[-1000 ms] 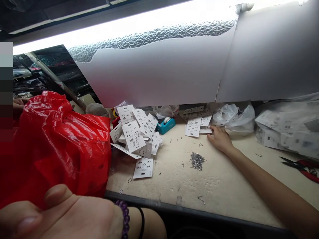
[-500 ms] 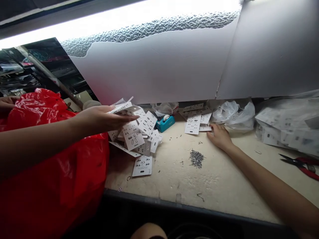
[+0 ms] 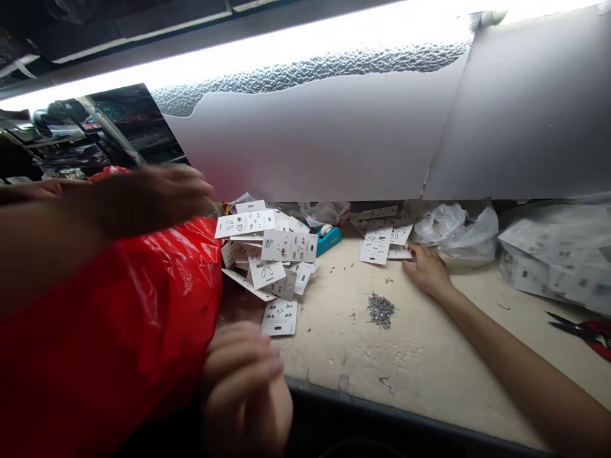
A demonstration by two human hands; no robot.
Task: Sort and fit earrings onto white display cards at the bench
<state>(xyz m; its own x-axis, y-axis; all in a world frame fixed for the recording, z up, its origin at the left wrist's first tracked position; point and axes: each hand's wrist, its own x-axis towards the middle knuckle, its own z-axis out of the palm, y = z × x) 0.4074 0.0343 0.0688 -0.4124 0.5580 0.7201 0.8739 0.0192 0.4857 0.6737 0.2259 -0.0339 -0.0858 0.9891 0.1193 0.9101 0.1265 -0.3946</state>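
My right hand lies on the tabletop with its fingers stretched out. Its fingertips are at the edge of a white printed card, beside a small stack of cards. At the bottom of the view is my left hand, its fingers bent and smeared by motion; whether it holds anything cannot be seen. Just beyond it lies a single card, in front of a loose heap of cards with small metal pieces. A pile of small metal pins sits mid-table.
A co-worker's blurred hand is above a large red plastic bag on the left. A teal tape dispenser stands behind. Clear plastic bags, a bag of cards and red-handled pliers are on the right.
The co-worker's hand has let go of cards onto the heap and drawn back left. My left hand has risen into view from the bottom edge. My right hand stays by the cards.
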